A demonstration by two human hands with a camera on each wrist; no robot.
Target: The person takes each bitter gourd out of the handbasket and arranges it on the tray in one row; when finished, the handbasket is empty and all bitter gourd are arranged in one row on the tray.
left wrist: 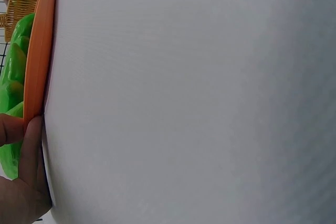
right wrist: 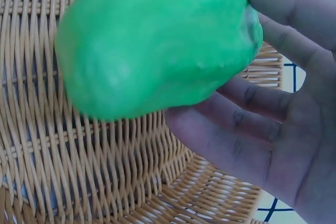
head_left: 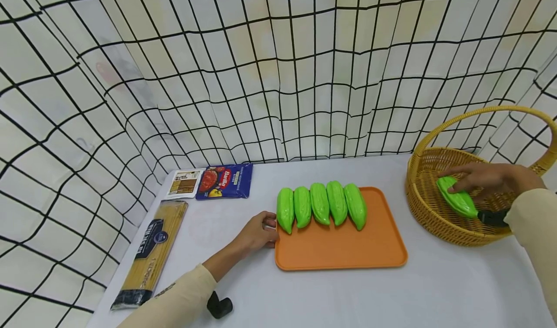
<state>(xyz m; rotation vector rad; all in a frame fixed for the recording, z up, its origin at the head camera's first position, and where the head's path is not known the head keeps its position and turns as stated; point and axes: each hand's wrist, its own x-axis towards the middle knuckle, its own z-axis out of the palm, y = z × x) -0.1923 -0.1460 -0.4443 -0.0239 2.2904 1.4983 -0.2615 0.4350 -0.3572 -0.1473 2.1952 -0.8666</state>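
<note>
My right hand (head_left: pixel 489 179) is inside the wicker basket (head_left: pixel 428 212) and grips a bright green bitter melon (head_left: pixel 459 200). In the right wrist view, the melon (right wrist: pixel 152 45) is held between thumb and fingers above the woven wall. My left hand (head_left: pixel 257 232) pinches the left edge of an orange tray (head_left: pixel 339 253). The left wrist view has the tray rim (left wrist: pixel 39 56) between the thumb and a finger. Several more green bitter melons (head_left: pixel 320 203) lie side by side along the tray's back, the leftmost close to my left fingers.
At the left lie a long pack of spaghetti (head_left: pixel 154 250), a blue Barilla packet (head_left: pixel 224 182) and a white-and-brown packet (head_left: pixel 186 183). The basket's tall handle (head_left: pixel 491 109) arches over my right hand. Black netting over a pale wall encloses the white table.
</note>
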